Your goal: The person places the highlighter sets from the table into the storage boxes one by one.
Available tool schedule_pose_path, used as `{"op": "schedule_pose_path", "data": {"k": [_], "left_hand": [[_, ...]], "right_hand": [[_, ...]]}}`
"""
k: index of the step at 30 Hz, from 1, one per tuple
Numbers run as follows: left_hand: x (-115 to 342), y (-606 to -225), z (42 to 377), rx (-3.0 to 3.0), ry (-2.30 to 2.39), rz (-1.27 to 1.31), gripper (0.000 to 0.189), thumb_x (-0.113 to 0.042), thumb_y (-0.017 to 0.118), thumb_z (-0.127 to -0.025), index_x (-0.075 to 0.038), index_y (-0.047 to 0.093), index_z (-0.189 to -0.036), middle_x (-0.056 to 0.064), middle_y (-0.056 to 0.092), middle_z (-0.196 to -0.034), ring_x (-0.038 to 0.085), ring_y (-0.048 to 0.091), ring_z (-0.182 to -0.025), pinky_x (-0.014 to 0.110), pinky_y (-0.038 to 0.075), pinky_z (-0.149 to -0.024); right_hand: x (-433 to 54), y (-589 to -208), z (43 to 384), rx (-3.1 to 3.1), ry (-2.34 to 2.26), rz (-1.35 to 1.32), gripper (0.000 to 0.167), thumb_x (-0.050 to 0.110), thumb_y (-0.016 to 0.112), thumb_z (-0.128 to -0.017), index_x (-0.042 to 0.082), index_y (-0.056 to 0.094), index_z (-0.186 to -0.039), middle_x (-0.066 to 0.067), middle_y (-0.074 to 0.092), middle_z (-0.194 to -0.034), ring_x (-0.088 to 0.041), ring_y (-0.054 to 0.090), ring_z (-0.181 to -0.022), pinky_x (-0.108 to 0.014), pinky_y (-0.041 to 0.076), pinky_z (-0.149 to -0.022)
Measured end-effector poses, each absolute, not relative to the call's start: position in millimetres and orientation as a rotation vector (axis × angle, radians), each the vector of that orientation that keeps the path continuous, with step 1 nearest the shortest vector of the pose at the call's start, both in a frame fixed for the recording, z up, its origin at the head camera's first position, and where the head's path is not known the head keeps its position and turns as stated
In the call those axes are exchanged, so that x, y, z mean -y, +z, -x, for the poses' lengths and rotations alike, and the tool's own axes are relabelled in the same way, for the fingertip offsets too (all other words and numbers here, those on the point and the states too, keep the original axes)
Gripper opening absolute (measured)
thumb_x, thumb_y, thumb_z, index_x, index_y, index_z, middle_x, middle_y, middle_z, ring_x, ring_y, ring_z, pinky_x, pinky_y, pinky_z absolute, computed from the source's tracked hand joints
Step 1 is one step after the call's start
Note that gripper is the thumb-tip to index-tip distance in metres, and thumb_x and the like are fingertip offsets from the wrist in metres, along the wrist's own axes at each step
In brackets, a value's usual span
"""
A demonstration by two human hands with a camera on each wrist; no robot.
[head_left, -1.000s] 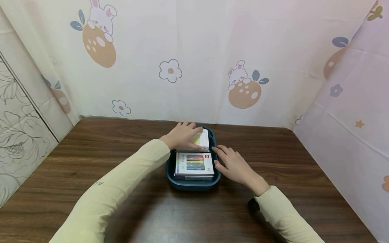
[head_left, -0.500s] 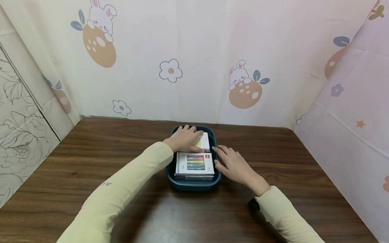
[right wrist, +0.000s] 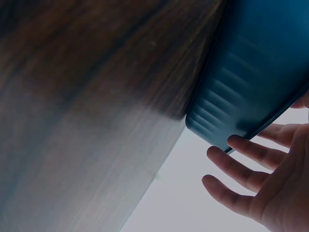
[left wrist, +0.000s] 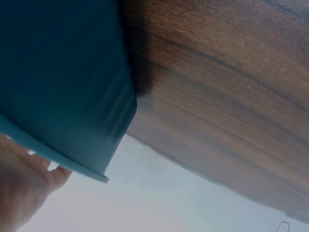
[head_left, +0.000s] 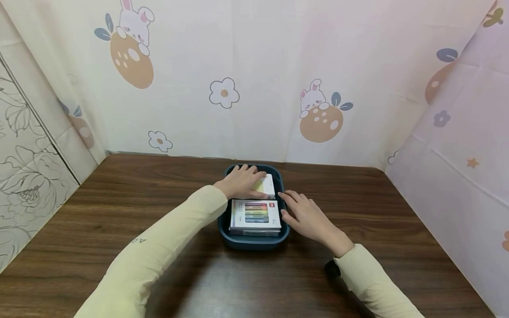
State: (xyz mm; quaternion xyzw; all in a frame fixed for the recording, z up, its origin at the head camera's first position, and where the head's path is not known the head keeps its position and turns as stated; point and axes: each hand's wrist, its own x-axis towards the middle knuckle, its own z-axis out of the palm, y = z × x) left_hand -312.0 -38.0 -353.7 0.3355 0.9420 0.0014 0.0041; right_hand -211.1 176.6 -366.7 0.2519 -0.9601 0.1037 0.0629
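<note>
A dark blue plastic bin stands on the table, holding white boxes. In its front half lies a white box with a window showing rows of coloured highlighters, stacked on another box. Behind it is a white and yellow box, partly covered by my left hand. My left thumb lies along that box's near edge and the fingers reach over its far side. My right hand has its fingers loosely extended at the bin's right rim. In the right wrist view, fingertips overlap the bin's rim.
The brown wood-grain table extends on both sides of the bin. A printed curtain hangs behind the table's back edge, with another patterned cloth at the right. A black object shows at the right sleeve cuff.
Over the last second my left hand lowered the white and yellow box slightly into the bin and came a little nearer. It then stayed still. My right hand has barely moved.
</note>
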Motion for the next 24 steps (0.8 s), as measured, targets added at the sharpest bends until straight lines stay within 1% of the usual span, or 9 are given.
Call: {"op": "schedule_pose_path", "data": {"k": [6, 11, 17, 24], "left_hand": [[45.5, -343.5, 307.3, -2.935, 0.006, -1.043, 0.076, -0.069, 0.042, -0.081, -0.023, 0.034, -0.141, 0.005, 0.043, -0.138, 0.028, 0.039, -0.126, 0.050, 0.030, -0.105], [60.3, -331.6, 300.2, -2.948, -0.005, -1.049, 0.074, -0.067, 0.040, -0.084, -0.021, 0.035, -0.141, 0.005, 0.043, -0.138, 0.028, 0.039, -0.126, 0.049, 0.031, -0.104], [87.1, -322.6, 290.8, -3.002, 0.057, -1.015, 0.070, -0.063, 0.043, -0.086, -0.019, 0.037, -0.139, 0.008, 0.043, -0.138, 0.031, 0.039, -0.127, 0.051, 0.031, -0.103], [129.9, -324.1, 279.3, -3.108, 0.189, -0.885, 0.066, -0.059, 0.046, -0.086, -0.016, 0.040, -0.137, 0.010, 0.045, -0.136, 0.033, 0.042, -0.124, 0.055, 0.032, -0.100]], "right_hand": [[-176.5, -366.2, 210.6, 2.895, 0.321, -0.769, 0.050, 0.034, 0.045, -0.094, 0.011, 0.040, -0.137, -0.015, 0.044, -0.136, -0.034, 0.046, -0.119, -0.057, 0.038, -0.094], [-177.1, -364.8, 210.8, 2.910, 0.333, -0.766, 0.051, 0.038, 0.045, -0.094, 0.012, 0.040, -0.138, -0.014, 0.044, -0.136, -0.033, 0.046, -0.120, -0.056, 0.037, -0.095], [-179.9, -361.9, 211.1, 2.899, 0.344, -0.769, 0.053, 0.043, 0.043, -0.094, 0.013, 0.040, -0.138, -0.011, 0.047, -0.134, -0.031, 0.046, -0.121, -0.055, 0.037, -0.096], [-192.7, -357.2, 209.2, 2.831, 0.358, -0.747, 0.055, 0.043, 0.045, -0.093, 0.013, 0.038, -0.139, -0.011, 0.045, -0.134, -0.031, 0.046, -0.120, -0.053, 0.038, -0.095]]}}
